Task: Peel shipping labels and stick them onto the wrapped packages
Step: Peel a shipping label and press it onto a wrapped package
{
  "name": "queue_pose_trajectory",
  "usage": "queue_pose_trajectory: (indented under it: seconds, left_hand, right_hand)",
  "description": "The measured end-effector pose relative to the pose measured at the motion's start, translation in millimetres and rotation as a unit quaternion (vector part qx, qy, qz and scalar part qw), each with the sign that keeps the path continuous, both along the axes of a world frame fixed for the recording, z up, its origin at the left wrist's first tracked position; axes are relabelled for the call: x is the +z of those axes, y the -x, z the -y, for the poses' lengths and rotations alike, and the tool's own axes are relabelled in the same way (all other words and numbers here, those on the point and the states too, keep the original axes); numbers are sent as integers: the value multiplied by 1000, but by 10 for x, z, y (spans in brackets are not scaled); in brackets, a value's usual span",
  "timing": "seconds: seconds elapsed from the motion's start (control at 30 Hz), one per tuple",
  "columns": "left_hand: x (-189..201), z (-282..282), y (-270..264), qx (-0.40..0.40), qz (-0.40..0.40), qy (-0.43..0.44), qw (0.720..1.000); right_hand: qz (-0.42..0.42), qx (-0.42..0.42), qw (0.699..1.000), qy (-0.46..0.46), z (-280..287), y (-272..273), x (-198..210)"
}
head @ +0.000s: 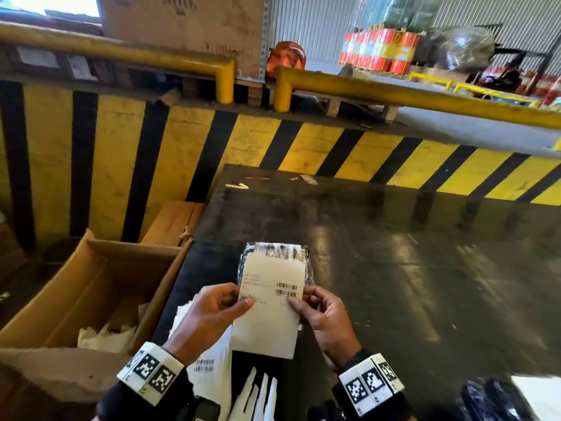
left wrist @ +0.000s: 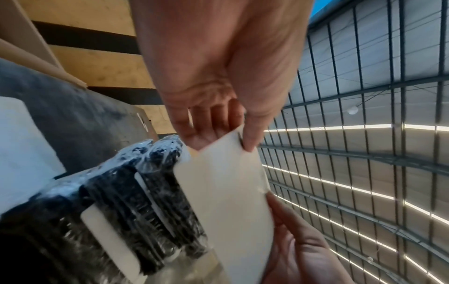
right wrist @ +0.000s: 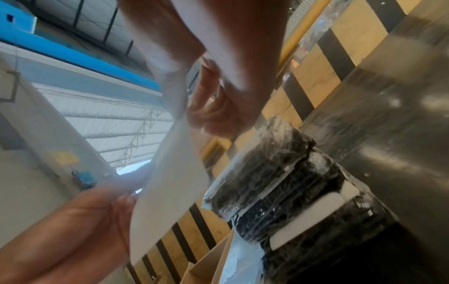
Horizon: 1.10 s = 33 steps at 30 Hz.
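Both hands hold a white shipping label sheet (head: 270, 308) with barcodes above the table's near edge. My left hand (head: 243, 299) pinches its left edge, thumb on top. My right hand (head: 299, 300) pinches its right edge beside the barcodes. In the left wrist view my left hand (left wrist: 243, 142) nips the label (left wrist: 228, 201) at a corner, and the right hand (left wrist: 303, 249) holds it from below. Just beyond the sheet a wrapped package (head: 276, 250), black under clear film, lies on the table. The right wrist view shows the package (right wrist: 291, 182) beside the label (right wrist: 170, 182).
A dark table (head: 379, 253) carries the package. Loose label sheets (head: 209, 363) lie at its near left edge. An open cardboard box (head: 91, 284) with white scraps stands to the left. Another wrapped package (head: 491, 399) is at the near right. A yellow-and-black striped barrier (head: 303, 147) runs behind.
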<state>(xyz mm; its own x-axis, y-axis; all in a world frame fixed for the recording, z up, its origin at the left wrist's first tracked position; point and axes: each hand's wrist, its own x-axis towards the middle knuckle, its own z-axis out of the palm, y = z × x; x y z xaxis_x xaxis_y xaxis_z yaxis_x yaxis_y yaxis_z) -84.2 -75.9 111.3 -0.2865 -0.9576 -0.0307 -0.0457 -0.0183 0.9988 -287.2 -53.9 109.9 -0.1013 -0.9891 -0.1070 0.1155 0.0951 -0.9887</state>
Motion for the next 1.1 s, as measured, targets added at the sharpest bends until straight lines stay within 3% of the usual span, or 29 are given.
queue_pose_trajectory:
  seconds: [0.27,0.67,1.1]
  left_hand:
    - [14,637,236,80,60,-43,994]
    - [-111,1193,404,136,227,-29,964]
    - [-63,1167,455,143,237,-53,959]
  right_hand:
    - [-121,-37,992,1,651,146,108]
    - [-202,-69,975,-53,1284,271,-91]
    - [-250,-72,965,-45,1321,271,-242]
